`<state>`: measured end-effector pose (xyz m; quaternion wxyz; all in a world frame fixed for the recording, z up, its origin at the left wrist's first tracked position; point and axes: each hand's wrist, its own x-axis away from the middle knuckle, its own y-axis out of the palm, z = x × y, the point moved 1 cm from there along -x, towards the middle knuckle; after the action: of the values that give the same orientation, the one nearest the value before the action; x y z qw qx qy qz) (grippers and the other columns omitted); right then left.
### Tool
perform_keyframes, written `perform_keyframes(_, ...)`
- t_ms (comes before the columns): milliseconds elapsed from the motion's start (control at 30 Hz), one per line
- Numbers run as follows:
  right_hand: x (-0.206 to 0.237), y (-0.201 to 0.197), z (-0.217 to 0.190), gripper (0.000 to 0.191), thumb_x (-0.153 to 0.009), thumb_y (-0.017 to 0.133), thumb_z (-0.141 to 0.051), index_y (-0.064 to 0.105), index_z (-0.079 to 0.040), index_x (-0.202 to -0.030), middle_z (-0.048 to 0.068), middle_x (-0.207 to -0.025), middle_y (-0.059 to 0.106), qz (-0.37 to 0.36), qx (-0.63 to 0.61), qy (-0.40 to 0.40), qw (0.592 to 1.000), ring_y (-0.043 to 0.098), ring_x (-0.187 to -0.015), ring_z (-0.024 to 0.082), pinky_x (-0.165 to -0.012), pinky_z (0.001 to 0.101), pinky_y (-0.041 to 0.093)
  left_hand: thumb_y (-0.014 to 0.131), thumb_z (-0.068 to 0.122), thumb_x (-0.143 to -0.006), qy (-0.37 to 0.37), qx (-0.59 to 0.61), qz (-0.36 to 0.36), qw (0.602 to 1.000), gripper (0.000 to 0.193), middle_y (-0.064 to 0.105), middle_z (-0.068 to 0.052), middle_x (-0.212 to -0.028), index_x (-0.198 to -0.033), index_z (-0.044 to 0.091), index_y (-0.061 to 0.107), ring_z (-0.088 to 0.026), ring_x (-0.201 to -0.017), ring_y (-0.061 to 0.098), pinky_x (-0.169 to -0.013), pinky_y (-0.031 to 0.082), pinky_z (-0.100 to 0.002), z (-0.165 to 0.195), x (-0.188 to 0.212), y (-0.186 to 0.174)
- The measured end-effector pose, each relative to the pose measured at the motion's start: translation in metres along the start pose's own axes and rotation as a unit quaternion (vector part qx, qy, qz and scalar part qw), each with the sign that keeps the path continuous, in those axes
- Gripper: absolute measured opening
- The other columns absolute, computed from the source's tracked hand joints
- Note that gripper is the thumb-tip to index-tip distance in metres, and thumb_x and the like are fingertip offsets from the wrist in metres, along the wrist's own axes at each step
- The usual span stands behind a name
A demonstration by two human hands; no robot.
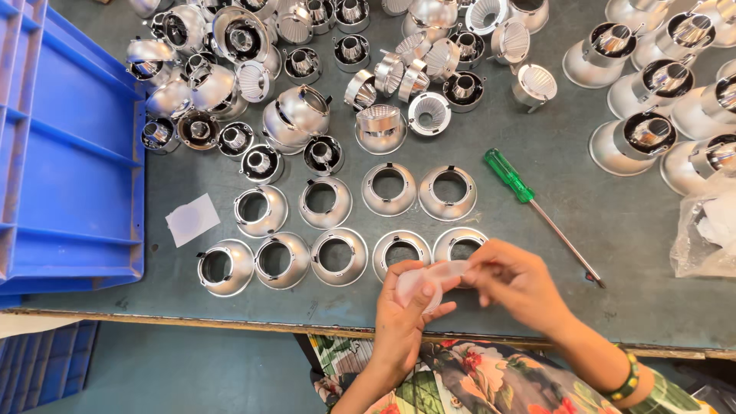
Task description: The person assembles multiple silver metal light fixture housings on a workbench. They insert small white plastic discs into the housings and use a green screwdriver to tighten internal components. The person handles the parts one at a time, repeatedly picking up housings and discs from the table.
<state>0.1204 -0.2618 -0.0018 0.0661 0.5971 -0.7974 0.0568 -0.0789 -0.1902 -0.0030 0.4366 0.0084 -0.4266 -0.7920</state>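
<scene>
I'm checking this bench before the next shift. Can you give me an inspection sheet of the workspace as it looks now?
Surface: dark grey table, scuffed, worn front edge.
Job's things: translucent round discs held between both hands; shiny metal cups laid in rows, open side up.
Clutter: heap of loose reflectors; assembled cones at right; green-handled screwdriver; white paper scrap; plastic bag.
Hands: left hand cradles the discs; right hand pinches their edge with its fingers.
Cables: nothing seen.
Surroundings: blue crate at left; floral clothing below.
</scene>
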Motion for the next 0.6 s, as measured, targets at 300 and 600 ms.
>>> perform_keyframes(300,-0.011,-0.075,-0.001,0.015,-0.092,0.067,-0.002,0.071,0.003,-0.106,0.012,-0.099,0.075,0.036,-0.008,-0.061,0.997,0.074,-0.079,0.015,-0.055,0.0249,0.053,0.067,0.024,-0.096,-0.086,-0.010,-0.058,0.995,0.036,0.068,-0.022,-0.129,-0.125,0.009,0.050,-0.032,-0.112,0.072,-0.078,0.065,-0.040,-0.002,0.011,-0.019)
perform_keyframes(600,-0.026,-0.063,0.008,0.019,-0.090,0.072,-0.002,0.067,-0.002,-0.108,0.008,-0.096,0.073,0.061,-0.015,-0.036,0.997,0.070,-0.081,0.012,-0.058,0.0223,0.048,0.061,0.021,-0.102,-0.111,-0.076,-0.104,0.985,0.045,0.069,-0.022,-0.127,-0.140,0.003,0.045,-0.031,-0.105,0.074,-0.076,0.065,-0.037,-0.025,0.006,-0.029)
